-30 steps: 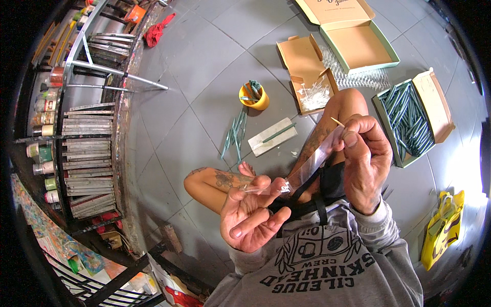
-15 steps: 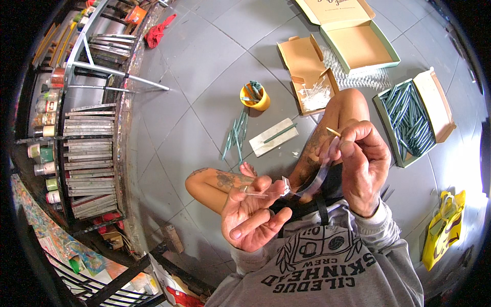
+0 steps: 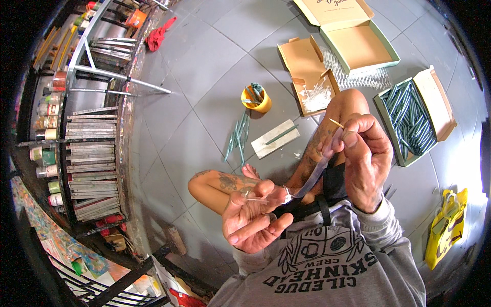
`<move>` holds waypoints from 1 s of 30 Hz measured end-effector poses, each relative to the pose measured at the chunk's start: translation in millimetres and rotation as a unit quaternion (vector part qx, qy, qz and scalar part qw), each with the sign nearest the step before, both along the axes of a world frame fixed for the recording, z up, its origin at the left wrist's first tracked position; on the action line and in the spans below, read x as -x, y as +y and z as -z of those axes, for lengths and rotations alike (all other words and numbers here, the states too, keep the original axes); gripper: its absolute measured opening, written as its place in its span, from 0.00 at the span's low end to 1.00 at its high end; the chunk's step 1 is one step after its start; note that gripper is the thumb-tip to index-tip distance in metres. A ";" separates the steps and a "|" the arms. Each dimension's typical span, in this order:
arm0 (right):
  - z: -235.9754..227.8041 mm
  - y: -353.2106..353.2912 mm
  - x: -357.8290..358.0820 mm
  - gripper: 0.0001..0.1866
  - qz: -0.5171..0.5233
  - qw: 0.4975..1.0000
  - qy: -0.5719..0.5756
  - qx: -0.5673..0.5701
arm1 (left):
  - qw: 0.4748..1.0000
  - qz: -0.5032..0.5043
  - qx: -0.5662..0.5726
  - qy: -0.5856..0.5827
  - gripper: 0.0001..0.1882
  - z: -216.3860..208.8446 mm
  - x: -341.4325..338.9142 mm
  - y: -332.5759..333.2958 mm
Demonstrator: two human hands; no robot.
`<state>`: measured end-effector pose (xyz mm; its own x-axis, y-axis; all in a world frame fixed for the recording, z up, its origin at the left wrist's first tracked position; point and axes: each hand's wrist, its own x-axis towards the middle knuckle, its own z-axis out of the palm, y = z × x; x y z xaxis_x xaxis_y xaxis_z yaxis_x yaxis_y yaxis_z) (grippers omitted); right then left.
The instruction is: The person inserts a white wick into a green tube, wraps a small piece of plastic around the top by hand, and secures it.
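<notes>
My right hand (image 3: 367, 161) pinches a short pointed wooden stick (image 3: 336, 123) between thumb and forefinger. From the same hand a narrow clear plastic strip (image 3: 313, 179) runs down toward my left hand (image 3: 253, 217). A small crumpled, whitish clear piece (image 3: 287, 196) is at the strip's lower end, by the left fingertips. Thumb and forefinger of my left hand close on a thin see-through piece (image 3: 257, 199); its other fingers are curled loosely. Whether that piece joins the strip I cannot tell. Both hands are above my crossed legs.
Ahead, a dark green stick (image 3: 281, 134) rests on a pale block (image 3: 263, 148), near a yellow cup (image 3: 264, 106) and loose green sticks (image 3: 238, 134). Rightward are a box of green sticks (image 3: 409, 120), open cartons (image 3: 302, 64) and a yellow bag (image 3: 447, 230). A cluttered shelf (image 3: 92, 169) lines the left.
The strip between my hands hangs straighter and looks less curved. My right hand has shifted slightly to the right, still pinching the wooden stick. My left hand keeps nearly the same pose.
</notes>
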<state>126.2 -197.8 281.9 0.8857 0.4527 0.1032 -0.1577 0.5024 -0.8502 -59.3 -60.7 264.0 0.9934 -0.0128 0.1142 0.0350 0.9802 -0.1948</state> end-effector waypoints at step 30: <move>-2.7 4.3 -5.1 0.03 0.008 1.000 0.011 -0.018 | 0.996 -0.003 -0.021 0.087 0.12 -19.3 0.6 -1.7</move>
